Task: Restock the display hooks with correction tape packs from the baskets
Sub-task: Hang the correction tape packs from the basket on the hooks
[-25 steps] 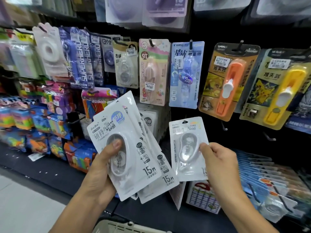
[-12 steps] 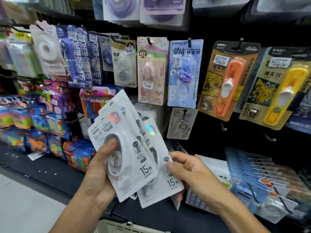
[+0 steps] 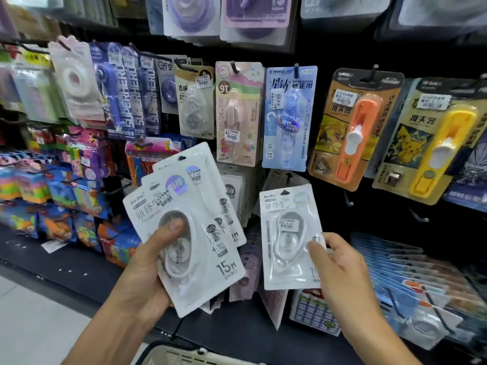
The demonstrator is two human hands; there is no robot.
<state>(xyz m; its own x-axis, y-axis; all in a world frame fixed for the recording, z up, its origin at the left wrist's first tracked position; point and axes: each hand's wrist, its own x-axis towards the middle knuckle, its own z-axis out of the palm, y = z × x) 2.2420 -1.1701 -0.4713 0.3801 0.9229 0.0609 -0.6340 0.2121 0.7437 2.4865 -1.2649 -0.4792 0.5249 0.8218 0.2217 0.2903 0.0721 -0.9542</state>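
Head view. My left hand [image 3: 147,275] grips a fanned stack [image 3: 189,233] of white correction tape packs. The thumb presses on the blister of the front pack, and the remaining fingers are curled behind the stack, out of sight. The front pack carries a "15M" mark at its lower right. The stack is tilted, top edge leaning left.

My right hand [image 3: 340,272] pinches a single pack [image 3: 288,238] at its lower right edge, thumb on the front face, other fingers behind. This pack is held close to upright, apart from the stack, in front of the black display panel. Its hang hole is at the top, just below a hung pack [image 3: 279,177] of which only the upper part shows.

Above, a pink pack [image 3: 238,114] and a blue pack [image 3: 288,119] hang side by side on hooks. To their right hang an orange tool card [image 3: 353,127] and a yellow tool card [image 3: 432,143]. One bare hook [image 3: 419,216] projects from the panel below the yellow card.

A basket [image 3: 195,354] rim shows at the bottom edge, between my forearms. Its contents are not visible.
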